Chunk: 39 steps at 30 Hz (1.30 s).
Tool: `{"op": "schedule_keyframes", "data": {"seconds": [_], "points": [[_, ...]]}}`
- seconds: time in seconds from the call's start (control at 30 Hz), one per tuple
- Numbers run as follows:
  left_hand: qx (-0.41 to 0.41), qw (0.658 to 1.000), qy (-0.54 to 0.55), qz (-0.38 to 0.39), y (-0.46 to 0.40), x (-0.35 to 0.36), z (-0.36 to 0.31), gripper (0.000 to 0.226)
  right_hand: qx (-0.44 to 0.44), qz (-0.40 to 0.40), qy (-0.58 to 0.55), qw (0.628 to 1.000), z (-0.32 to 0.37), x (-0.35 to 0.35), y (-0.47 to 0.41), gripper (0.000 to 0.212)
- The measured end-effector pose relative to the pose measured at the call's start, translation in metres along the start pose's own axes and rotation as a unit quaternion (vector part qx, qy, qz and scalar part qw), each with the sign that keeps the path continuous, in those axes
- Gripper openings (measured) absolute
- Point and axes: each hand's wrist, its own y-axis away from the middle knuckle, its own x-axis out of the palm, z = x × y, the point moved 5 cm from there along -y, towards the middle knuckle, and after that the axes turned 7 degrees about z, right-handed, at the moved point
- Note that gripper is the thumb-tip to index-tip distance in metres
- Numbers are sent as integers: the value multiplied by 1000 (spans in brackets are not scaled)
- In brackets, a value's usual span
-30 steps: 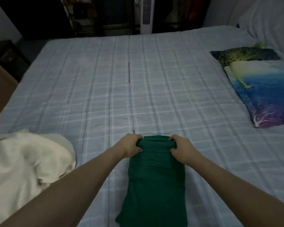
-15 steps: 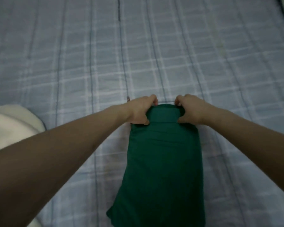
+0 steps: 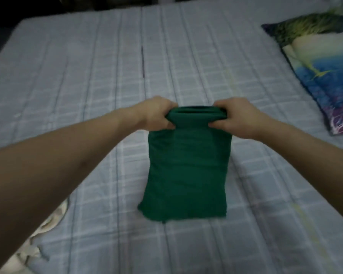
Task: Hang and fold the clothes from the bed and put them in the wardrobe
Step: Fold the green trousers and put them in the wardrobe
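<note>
A folded dark green garment [image 3: 186, 171] hangs in front of me above the bed [image 3: 87, 66], its lower edge near the sheet. My left hand [image 3: 156, 113] grips its top left corner and my right hand [image 3: 238, 117] grips its top right corner, fingers curled round the folded top edge. The fold shows several layers along the top.
The bed has a pale blue checked sheet. A cream garment [image 3: 46, 226] lies crumpled at the lower left, partly hidden by my left arm. A blue and green printed pillow [image 3: 321, 62] lies at the right. Dark floor and furniture show beyond the far edge.
Both hands have lifted the top edge of the green garment off the sheet, so it now hangs shorter. The camera view rose and the pillow came back into sight.
</note>
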Motion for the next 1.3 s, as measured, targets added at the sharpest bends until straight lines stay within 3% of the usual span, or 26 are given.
{"op": "schedule_keyframes", "data": {"seconds": [0.1, 0.2, 0.43, 0.57, 0.67, 0.73, 0.83, 0.97, 1.2, 1.3], "points": [[12, 993, -51, -107, 43, -63, -16, 18, -40, -119, -18, 992, 32, -52, 25, 12], [16, 982, -95, -159, 82, -82, -24, 19, -80, -180, -1, 980, 53, -65, 52, 13], [53, 984, -70, -156, 140, 21, -35, 22, -123, -178, 108, 970, 66, 16, 116, 31], [36, 998, -14, -40, 176, 166, -46, 39, -135, -73, 162, 975, 54, 129, 174, 37], [30, 993, -44, 105, 211, 274, -72, 47, -142, 40, 187, 971, 47, 221, 231, 51], [32, 988, -48, 146, 230, 316, -87, 50, -135, 96, 184, 969, 43, 261, 267, 59], [15, 991, -44, 123, 251, 335, -98, 54, -113, 107, 159, 975, 41, 287, 300, 70], [10, 990, -58, 130, 269, 341, -114, 54, -95, 110, 156, 977, 48, 298, 319, 65], [-16, 985, -25, 170, 288, 359, -131, 47, -29, 232, 155, 960, 48, 316, 336, 82], [-12, 982, -3, 188, 288, 359, -137, 40, -45, 253, 173, 951, 57, 308, 337, 75]]}}
